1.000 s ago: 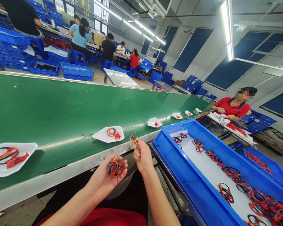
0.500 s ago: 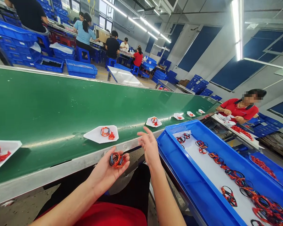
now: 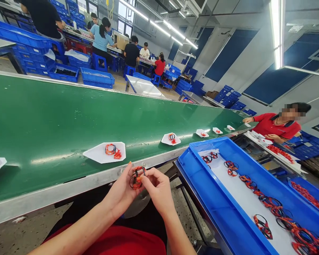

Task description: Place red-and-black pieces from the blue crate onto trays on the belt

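Stretching across the view, the green conveyor belt (image 3: 69, 117) carries a white sheet (image 3: 98, 154) holding cord loops, while a blue tray (image 3: 191, 166) beside it holds rows of red-and-black loops (image 3: 263, 226). The left hand (image 3: 121, 187) and right hand (image 3: 158, 189) are together, pinching a small loop bundle (image 3: 136, 178) just above the belt's steel edge (image 3: 82, 187). A loose grip could drop it onto the floor (image 3: 196, 226); a hard pull could snag its strands.
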The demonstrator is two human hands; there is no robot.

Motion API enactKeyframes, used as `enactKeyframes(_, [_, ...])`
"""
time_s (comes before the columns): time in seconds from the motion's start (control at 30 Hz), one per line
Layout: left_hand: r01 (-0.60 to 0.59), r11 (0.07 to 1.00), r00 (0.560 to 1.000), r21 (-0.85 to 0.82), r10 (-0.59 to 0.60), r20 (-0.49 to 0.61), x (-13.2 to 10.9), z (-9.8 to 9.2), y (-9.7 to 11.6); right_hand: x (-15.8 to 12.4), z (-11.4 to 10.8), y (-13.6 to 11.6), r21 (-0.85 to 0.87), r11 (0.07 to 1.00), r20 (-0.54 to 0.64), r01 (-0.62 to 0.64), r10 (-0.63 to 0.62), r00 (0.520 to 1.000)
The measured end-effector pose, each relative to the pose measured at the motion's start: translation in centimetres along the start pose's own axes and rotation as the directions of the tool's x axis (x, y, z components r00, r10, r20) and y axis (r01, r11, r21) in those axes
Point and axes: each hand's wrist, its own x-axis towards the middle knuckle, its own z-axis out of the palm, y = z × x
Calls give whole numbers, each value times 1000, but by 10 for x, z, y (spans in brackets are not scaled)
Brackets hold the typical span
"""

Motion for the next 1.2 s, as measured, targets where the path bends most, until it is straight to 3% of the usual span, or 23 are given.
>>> enactKeyframes(0.13, [-1,998,1000,57,2,-23,-3,0,1,-1,-6,4,372,916,-17,-150,168,986])
enactKeyframes(0.3, [-106,965,988,238,75,136,-7,-3,2,2,-10,11,735,609,81,-297,357,931])
enactKeyframes(0.43, [-299,861,949,412,225,219,-9,-3,4,4,-11,16,806,427,211,-410,440,873])
enactKeyframes(0.57, [-428,707,904,563,326,277,-10,0,9,4,-10,17,797,386,277,-464,450,849])
enactKeyframes(0.63, [-438,685,899,583,328,290,-9,0,12,3,-10,15,801,373,279,-467,457,844])
enactKeyframes(0.73, [-366,754,928,545,254,273,-5,-3,13,2,-11,9,821,342,303,-458,419,856])
enactKeyframes(0.9, [-2,964,993,267,-29,112,0,-8,10,-2,-13,-1,825,356,332,-439,324,886])
enactKeyframes(1.0, [105,984,993,146,-113,44,0,-6,8,-5,-13,-3,825,376,312,-422,319,895])
enactKeyframes(1.2, [188,982,981,11,-189,53,-1,-2,9,-6,-12,-4,819,392,287,-419,352,891])
